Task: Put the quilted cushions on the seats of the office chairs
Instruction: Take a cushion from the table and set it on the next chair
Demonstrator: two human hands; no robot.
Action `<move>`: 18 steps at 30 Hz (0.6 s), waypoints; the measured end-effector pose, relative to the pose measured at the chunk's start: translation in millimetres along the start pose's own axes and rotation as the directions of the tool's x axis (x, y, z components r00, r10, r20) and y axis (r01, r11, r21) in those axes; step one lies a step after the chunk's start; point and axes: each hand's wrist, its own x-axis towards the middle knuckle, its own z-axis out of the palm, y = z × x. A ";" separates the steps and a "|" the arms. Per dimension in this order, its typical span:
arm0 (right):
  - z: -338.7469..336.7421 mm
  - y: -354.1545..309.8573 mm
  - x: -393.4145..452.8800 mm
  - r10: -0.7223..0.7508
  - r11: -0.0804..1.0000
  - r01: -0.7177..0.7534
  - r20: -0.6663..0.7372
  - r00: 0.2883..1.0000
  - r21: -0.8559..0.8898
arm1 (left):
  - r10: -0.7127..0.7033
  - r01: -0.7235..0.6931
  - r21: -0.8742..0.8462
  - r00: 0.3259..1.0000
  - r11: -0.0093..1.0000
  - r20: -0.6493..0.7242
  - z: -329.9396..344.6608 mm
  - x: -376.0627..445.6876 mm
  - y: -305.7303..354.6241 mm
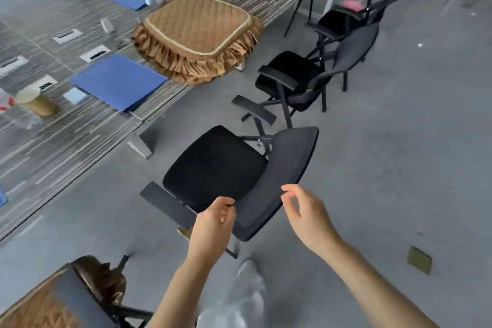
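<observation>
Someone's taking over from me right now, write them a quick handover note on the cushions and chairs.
Hands: left hand and right hand hold nothing, fingers loosely curled, near the backrest of the nearest chair.
Things: stack of brown quilted cushions lies at the edge of the table.
Done: the chair at bottom left seems to have a cushion on it already.
Left: the nearest chair's seat is bare, as is the next chair; the farthest chair looks bare too. Fetch cushions from the stack.
</observation>
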 end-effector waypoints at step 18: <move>-179.9 148.1 177.0 0.117 0.985 -0.121 0.034 0.992 0.125 | -0.007 0.006 0.022 0.999 1.000 0.044 146.7 160.8 199.9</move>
